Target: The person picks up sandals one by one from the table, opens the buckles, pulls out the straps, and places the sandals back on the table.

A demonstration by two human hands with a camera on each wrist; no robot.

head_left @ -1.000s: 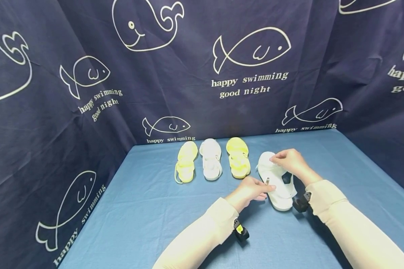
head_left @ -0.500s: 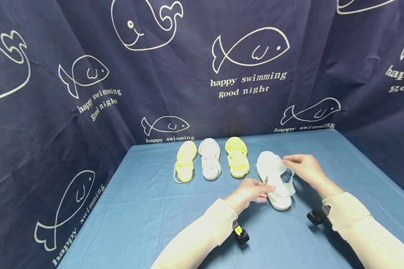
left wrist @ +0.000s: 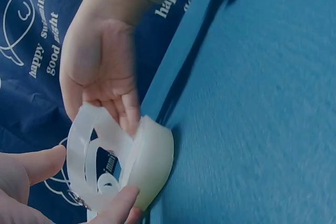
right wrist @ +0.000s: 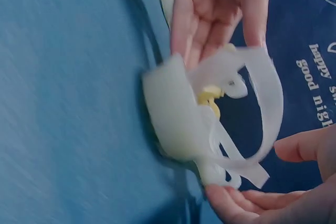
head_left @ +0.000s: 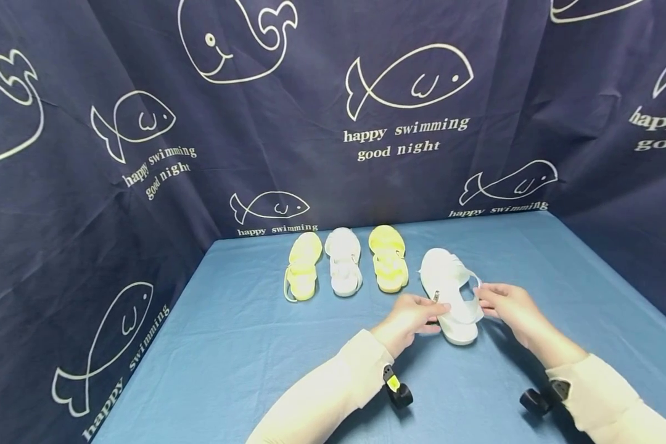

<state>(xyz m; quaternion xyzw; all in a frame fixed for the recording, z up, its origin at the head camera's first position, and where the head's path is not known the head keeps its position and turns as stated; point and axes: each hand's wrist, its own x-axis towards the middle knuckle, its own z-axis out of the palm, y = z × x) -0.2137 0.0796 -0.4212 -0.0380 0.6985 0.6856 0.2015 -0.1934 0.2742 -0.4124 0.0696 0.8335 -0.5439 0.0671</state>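
Observation:
A white sandal lies on the blue cloth, toe end toward the back, with a small metal buckle on its left side. My left hand holds it by that side, thumb on the strap and fingers low by the sole. On the opposite side, my right hand holds the ankle strap near its curve. Seen from the right wrist, the strap stands up in a loop above the heel, and a loose end hangs between right thumb and fingers.
Behind and left stand a yellow sandal, a white sandal and another yellow sandal in a row. A dark curtain printed with fish and lettering closes off the back and sides of the blue-covered table.
My right hand has left the front of the sandal and moved right and toward me, drawing the strap out to the side. My left hand keeps its hold on the left side.

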